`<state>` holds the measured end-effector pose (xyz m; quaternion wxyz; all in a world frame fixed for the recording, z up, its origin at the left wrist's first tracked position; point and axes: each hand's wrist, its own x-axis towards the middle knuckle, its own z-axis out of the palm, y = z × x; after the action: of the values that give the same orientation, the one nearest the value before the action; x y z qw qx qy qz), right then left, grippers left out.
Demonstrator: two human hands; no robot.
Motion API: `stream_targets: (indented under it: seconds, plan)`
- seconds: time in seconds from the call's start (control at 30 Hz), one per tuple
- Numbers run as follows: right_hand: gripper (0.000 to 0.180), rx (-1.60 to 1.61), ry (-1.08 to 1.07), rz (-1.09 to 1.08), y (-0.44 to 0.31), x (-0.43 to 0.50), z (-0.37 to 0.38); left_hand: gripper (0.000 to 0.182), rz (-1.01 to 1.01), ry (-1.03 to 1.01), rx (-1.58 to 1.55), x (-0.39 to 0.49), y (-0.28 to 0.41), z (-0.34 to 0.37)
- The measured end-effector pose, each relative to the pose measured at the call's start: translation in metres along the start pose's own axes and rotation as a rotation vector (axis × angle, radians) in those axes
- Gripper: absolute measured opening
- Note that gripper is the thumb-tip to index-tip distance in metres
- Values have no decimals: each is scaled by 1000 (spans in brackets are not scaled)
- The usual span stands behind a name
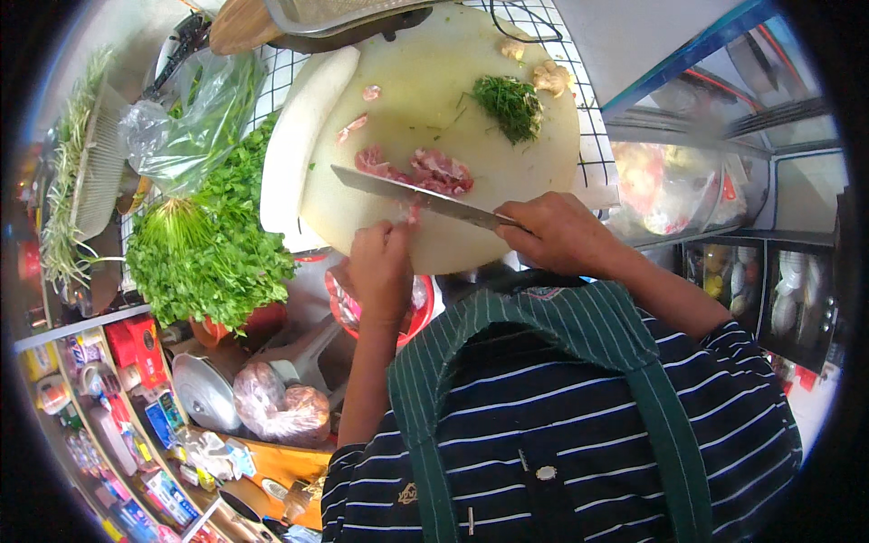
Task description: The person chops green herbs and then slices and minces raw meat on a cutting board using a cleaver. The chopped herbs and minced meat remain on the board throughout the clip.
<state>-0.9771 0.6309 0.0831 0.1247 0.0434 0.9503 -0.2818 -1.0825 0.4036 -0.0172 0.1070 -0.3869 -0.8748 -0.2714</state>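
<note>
My right hand (pixel 543 231) grips the handle of a cleaver (pixel 414 193), its broad blade pointing left across the round cutting board (pixel 434 248). At the board's near edge, my left hand (pixel 380 265) has its fingers curled around the end of a thin strip of raw meat (pixel 411 214), which runs up under the blade. Just beyond the blade lie a larger piece of raw meat (pixel 441 171) and a smaller one (pixel 371 160). Two little scraps, one round (pixel 371 92) and one elongated (pixel 353 126), rest farther back.
Chopped green herbs (pixel 508 107) and ginger root (pixel 551 78) sit at the board's far right. A long white radish (pixel 305 142) lies along its left side. Leafy greens (pixel 210 244) and a plastic bag (pixel 197 122) stand left. Below the board is a red basin (pixel 422 319).
</note>
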Motion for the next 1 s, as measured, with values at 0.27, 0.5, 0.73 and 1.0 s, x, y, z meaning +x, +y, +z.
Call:
stream_targets:
  seconds: [0.27,0.5,0.73,1.0]
  plan:
    - [20,-143,-186,1,-4,-1,1,10,-156,119,-81,-15,7,-4]
    - [15,-196,-173,-85,0,-7,10,14,-118,204,-212,-20,18,14]
    - [14,-327,-69,-221,-3,-15,13,24,39,302,-86,-29,15,27]
    - [15,-347,-81,-246,-5,-11,9,23,112,297,-125,-31,12,25]
